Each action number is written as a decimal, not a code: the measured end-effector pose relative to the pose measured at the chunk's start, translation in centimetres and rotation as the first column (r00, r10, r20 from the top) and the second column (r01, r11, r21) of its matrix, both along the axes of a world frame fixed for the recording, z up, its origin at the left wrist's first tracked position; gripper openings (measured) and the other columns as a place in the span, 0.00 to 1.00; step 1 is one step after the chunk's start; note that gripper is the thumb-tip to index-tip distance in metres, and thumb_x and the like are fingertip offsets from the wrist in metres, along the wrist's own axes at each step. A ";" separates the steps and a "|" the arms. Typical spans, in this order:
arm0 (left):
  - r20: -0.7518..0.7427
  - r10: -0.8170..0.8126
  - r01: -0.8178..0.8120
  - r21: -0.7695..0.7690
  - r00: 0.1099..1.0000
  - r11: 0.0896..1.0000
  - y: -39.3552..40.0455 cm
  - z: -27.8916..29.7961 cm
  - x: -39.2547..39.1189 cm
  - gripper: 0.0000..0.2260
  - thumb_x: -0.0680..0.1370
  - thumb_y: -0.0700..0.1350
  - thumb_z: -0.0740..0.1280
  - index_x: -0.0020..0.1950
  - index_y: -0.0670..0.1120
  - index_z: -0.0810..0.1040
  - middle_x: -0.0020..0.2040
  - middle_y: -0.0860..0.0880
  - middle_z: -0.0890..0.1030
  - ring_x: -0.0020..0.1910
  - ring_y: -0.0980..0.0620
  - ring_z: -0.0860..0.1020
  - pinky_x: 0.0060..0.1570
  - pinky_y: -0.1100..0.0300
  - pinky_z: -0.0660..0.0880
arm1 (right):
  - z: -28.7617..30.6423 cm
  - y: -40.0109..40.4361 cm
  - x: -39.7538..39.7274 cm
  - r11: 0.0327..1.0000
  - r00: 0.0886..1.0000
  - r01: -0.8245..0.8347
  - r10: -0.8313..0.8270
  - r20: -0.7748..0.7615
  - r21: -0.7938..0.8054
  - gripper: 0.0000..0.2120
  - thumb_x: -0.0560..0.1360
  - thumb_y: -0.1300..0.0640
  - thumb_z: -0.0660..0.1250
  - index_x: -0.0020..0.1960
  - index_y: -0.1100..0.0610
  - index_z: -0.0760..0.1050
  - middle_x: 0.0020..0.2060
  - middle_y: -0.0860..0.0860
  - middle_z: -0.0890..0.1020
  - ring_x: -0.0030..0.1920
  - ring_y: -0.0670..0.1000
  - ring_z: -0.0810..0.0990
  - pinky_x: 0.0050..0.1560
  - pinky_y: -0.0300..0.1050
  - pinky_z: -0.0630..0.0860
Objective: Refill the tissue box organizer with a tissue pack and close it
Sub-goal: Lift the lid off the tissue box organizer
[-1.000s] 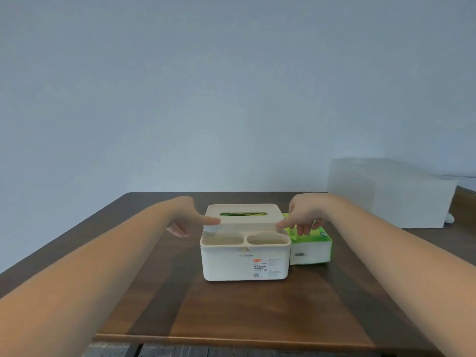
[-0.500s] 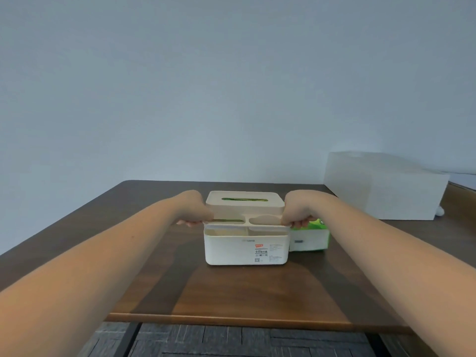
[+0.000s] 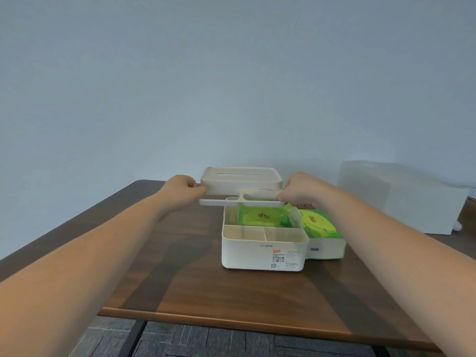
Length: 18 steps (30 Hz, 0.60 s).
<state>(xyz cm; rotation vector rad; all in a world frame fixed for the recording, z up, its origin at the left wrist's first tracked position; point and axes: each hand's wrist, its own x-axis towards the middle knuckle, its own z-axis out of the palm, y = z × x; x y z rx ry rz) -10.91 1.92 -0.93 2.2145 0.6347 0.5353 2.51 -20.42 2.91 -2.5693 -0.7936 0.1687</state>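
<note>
The cream organizer base stands on the table with two small front compartments showing. A green tissue wrapper sits in its rear compartment. Its cream lid, with a slot in the top, hangs level a little above the base. My left hand grips the lid's left end and my right hand grips its right end. A full green-and-white tissue pack lies on the table, touching the base's right side.
The dark wooden table has its front edge close to me, with grey floor below. A large white box stands at the back right. A plain pale wall is behind.
Both hands closed on the lid's ends and raised it off the base. The rear compartment with the green wrapper is now uncovered.
</note>
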 end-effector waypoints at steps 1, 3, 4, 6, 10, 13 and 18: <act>0.008 0.023 -0.024 0.007 1.000 1.000 0.5 -0.1 -0.4 0.11 0.71 0.47 0.63 0.33 0.46 0.62 0.34 0.46 0.64 0.34 0.48 0.61 0.34 0.57 0.58 | -0.1 0.8 -0.3 1.000 1.000 -0.009 0.009 0.010 -0.003 0.04 0.73 0.63 0.64 0.39 0.60 0.76 0.25 0.53 0.68 0.24 0.51 0.63 0.26 0.38 0.59; 0.016 0.071 -0.072 0.018 0.997 0.997 1.8 -0.5 -1.1 0.13 0.72 0.45 0.63 0.32 0.47 0.61 0.33 0.47 0.64 0.32 0.48 0.60 0.33 0.57 0.57 | -0.3 2.5 -1.0 0.999 0.999 -0.026 0.027 0.032 -0.025 0.06 0.73 0.62 0.65 0.37 0.59 0.73 0.26 0.53 0.69 0.25 0.52 0.64 0.26 0.39 0.60; 0.016 0.096 -0.097 0.026 0.995 0.995 2.5 -0.7 -1.5 0.14 0.72 0.45 0.63 0.31 0.47 0.60 0.33 0.47 0.64 0.32 0.48 0.60 0.32 0.57 0.57 | -0.4 3.4 -1.3 0.999 0.998 -0.036 0.037 0.040 -0.035 0.08 0.73 0.61 0.64 0.35 0.59 0.72 0.26 0.53 0.69 0.25 0.52 0.65 0.27 0.39 0.61; 0.011 0.150 -0.150 0.052 0.989 0.987 4.0 -1.2 -2.3 0.13 0.72 0.46 0.63 0.32 0.47 0.61 0.34 0.46 0.64 0.34 0.48 0.61 0.33 0.57 0.57 | -0.8 5.4 -1.8 0.996 0.996 -0.061 0.065 0.063 -0.059 0.11 0.74 0.60 0.63 0.33 0.58 0.69 0.28 0.53 0.70 0.28 0.53 0.68 0.28 0.40 0.63; -0.010 0.239 -0.237 0.076 0.971 0.968 7.2 -2.5 -3.8 0.10 0.72 0.48 0.64 0.36 0.46 0.65 0.35 0.46 0.65 0.36 0.48 0.62 0.36 0.55 0.59 | -1.8 9.3 -3.2 0.986 0.984 -0.130 0.142 0.111 -0.107 0.08 0.75 0.59 0.60 0.38 0.59 0.70 0.36 0.53 0.73 0.43 0.58 0.74 0.40 0.43 0.69; -0.028 0.298 -0.294 0.097 0.954 0.951 9.5 -3.8 -4.9 0.10 0.72 0.47 0.64 0.35 0.45 0.65 0.35 0.46 0.67 0.35 0.48 0.64 0.36 0.55 0.61 | -2.7 12.0 -4.3 0.974 0.976 -0.160 0.180 0.119 -0.160 0.04 0.75 0.59 0.59 0.45 0.59 0.71 0.43 0.53 0.75 0.46 0.58 0.74 0.44 0.44 0.70; -0.080 0.360 -0.341 0.185 0.930 0.922 12.2 -6.4 -5.7 0.12 0.73 0.48 0.63 0.33 0.46 0.65 0.33 0.47 0.69 0.33 0.48 0.66 0.35 0.56 0.63 | -4.6 15.6 -6.0 0.933 0.949 -0.130 0.214 0.230 -0.335 0.09 0.74 0.57 0.61 0.53 0.55 0.76 0.49 0.52 0.79 0.54 0.57 0.79 0.47 0.45 0.71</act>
